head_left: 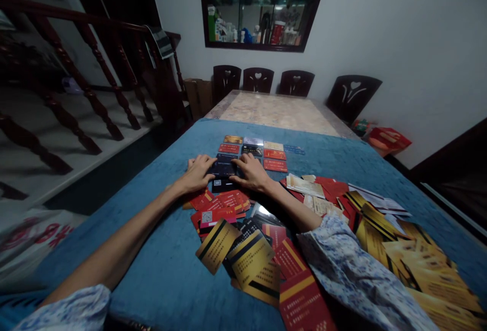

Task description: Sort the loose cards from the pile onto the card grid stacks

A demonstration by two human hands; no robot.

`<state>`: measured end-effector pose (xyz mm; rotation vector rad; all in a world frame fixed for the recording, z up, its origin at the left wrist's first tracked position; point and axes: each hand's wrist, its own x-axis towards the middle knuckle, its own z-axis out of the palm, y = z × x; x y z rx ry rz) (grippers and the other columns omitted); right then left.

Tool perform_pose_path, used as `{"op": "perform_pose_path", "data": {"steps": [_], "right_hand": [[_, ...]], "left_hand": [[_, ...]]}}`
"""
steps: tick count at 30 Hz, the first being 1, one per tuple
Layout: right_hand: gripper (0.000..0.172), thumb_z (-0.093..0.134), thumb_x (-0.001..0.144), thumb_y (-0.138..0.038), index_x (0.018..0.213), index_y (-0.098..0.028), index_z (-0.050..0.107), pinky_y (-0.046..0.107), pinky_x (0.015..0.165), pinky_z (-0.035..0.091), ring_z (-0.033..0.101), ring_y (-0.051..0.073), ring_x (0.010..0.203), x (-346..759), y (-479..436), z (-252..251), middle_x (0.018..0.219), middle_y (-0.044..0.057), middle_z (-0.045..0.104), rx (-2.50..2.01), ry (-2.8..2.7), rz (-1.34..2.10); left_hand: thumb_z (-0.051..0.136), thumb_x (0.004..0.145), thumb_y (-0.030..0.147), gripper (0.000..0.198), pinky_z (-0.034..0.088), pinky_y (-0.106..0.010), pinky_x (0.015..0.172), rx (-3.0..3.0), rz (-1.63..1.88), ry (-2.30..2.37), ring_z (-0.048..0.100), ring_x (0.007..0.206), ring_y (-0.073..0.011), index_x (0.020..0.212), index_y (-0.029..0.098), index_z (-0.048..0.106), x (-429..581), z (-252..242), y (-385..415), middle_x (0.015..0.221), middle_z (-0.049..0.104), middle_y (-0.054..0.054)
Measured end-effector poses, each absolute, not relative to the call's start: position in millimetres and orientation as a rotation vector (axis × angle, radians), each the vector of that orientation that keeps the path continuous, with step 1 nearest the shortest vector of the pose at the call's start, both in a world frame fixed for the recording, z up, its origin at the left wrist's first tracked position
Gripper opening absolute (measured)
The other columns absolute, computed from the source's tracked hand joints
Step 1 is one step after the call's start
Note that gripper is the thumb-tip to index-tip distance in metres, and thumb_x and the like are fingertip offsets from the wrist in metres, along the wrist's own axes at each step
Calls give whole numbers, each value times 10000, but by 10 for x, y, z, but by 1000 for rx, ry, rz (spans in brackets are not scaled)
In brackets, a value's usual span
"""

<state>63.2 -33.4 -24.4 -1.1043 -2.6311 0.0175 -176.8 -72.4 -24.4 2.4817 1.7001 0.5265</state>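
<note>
My left hand (198, 172) and my right hand (251, 171) are on either side of a dark card (223, 163), with fingers and thumbs at its edges. The fingers partly cover it, and I cannot tell whether it is one card or a small stack. Just below lies a black card (223, 185) with a QR code. Beyond my hands are laid-out cards in rows, among them a red card (274, 165), a black patterned card (251, 150) and a gold card (233, 139). Nearer me, under and between my forearms, a loose pile holds red cards (228, 203) and gold cards (251, 257).
More gold cards (429, 265) and white cards (304, 185) spread at the right. A blue cloth (160, 265) covers the near part of the table (277, 110). Several chairs (297, 83) stand at the far end; a wooden railing (91, 52) runs along the left.
</note>
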Motion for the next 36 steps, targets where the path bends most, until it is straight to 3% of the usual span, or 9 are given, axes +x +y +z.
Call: {"op": "perform_pose_path", "data": {"steps": [20,36], "right_hand": [[538,604,927,-527,1350,-194,602,475,968,443,453,342,1263,496,-28,7,1337,179,565,-1383,-2690,19],[500,586,929,-536,1281,-190,664,486,945,443,450,360,1226,484,136,-70,1329,174,583,-1408,-2745,45]], "left_hand": [[604,866,217,457,349,-522,1067,2460,231,1815,465,1289,-348,1323,216,595,-1736,-41,-186,1306,562,-125],[575,851,251,581,366,-599,1088,2412,73,1737,421,1359,-386,1429,200,546,-1749,-88,42,1420,523,-157]]}}
